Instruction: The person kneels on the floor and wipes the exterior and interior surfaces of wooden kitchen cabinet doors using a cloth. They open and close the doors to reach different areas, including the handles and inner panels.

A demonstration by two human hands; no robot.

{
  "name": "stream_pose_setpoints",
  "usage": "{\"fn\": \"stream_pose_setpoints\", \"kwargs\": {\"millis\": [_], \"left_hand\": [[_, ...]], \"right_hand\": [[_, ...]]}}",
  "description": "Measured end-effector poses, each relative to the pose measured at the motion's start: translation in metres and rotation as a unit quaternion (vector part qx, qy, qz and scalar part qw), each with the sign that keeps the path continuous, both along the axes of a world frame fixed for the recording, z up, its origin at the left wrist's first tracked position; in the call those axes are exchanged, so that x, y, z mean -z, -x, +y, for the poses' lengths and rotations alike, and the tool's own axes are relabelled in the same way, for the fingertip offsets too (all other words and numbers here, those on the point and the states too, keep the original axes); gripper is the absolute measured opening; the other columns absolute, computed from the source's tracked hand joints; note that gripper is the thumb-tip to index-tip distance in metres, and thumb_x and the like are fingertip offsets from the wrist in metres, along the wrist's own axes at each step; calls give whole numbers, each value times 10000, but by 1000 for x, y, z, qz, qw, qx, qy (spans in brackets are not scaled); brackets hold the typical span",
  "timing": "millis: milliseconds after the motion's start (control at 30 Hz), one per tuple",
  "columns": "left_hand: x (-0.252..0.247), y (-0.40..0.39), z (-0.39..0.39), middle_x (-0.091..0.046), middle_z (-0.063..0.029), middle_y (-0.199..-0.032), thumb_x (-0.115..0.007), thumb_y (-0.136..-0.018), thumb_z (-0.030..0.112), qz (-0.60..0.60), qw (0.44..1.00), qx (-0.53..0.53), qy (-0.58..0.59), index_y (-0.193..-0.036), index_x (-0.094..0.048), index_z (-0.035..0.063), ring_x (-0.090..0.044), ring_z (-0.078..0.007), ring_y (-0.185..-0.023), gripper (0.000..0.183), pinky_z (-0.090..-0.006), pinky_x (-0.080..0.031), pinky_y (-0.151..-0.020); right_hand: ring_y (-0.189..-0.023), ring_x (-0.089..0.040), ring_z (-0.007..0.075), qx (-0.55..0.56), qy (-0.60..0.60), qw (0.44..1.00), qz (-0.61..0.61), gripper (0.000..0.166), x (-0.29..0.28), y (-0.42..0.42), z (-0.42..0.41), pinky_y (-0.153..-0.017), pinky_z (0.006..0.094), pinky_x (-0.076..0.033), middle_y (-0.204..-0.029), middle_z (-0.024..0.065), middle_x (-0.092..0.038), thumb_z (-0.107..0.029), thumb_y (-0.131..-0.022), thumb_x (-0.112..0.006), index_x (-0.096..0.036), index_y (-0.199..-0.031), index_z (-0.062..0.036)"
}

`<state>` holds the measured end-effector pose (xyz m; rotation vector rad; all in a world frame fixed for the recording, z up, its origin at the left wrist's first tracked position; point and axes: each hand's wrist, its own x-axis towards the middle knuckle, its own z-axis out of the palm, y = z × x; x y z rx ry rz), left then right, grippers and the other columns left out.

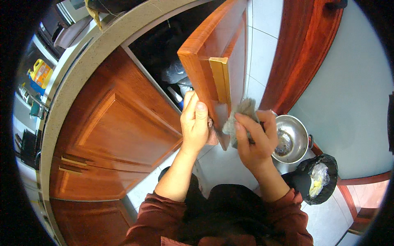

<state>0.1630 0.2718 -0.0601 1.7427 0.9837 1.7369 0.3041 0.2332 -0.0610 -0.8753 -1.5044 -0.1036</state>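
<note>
A wooden cabinet door (197,66) stands swung out from the dark cupboard, with a gold-coloured handle (221,81) on its front face. My left hand (195,123) is at the door's lower edge on the inner side, its fingers closed on a pinkish cloth (213,135). My right hand (257,138) pinches a grey-green cloth (241,118) between thumb and fingers, beside the front face below the handle. Whether this cloth touches the door is unclear.
Inside the cupboard are plastic bags (175,73). A metal pot (300,132) and a black-lined bin (331,181) stand on the floor at right. A stone countertop (75,64) curves along the left, above closed cabinet doors (123,129); a yellow bottle (41,73) stands beyond its edge.
</note>
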Motion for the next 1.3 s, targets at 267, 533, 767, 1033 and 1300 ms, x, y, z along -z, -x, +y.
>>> {"fn": "stream_pose_setpoints", "kwargs": {"millis": [267,533,767,1033,1300], "left_hand": [[5,-2,-3,-436,-48,-963,-409,-962,294,2,1000,-4,14,-1122,-516,-26,-441,-106,-792,374,-230,-366,-668],[11,1,4,-493,-15,-984,-473,-940,316,-1,999,-23,37,-1104,-515,-22,-506,-142,-785,378,-237,-404,-720],[43,9,9,-547,-57,-1155,-531,-694,724,-178,971,-35,159,-1248,-444,94,-501,-201,-1048,844,-346,-451,-859],[57,4,10,-439,-117,-1292,-426,-669,821,-110,949,-223,195,-1353,-315,84,-446,-256,-1148,1011,-413,-409,-937],[65,-30,2,-432,-141,-1281,-517,-739,673,-91,954,-222,179,-1297,-365,15,-420,-302,-1167,877,-416,-367,-971]], "right_hand": [[-764,-545,263,16,-89,996,16,274,-15,27,48,-604,338,-433,-889,72,-556,-85,-662,-671,-662,-934,-123],[-877,-574,185,-145,355,825,415,195,143,17,45,-739,315,-474,-956,90,-593,-106,-827,-601,-628,-1015,-62],[-795,-549,268,-157,94,926,330,166,88,45,63,-721,326,-442,-854,116,-526,-95,-813,-615,-619,-973,-56],[-844,-530,251,-37,359,841,404,72,234,57,78,-770,354,-428,-873,108,-538,-56,-826,-580,-544,-886,-38],[-781,-524,266,-154,83,908,381,115,105,37,95,-707,353,-430,-832,108,-505,-61,-760,-651,-563,-834,-61]]}}
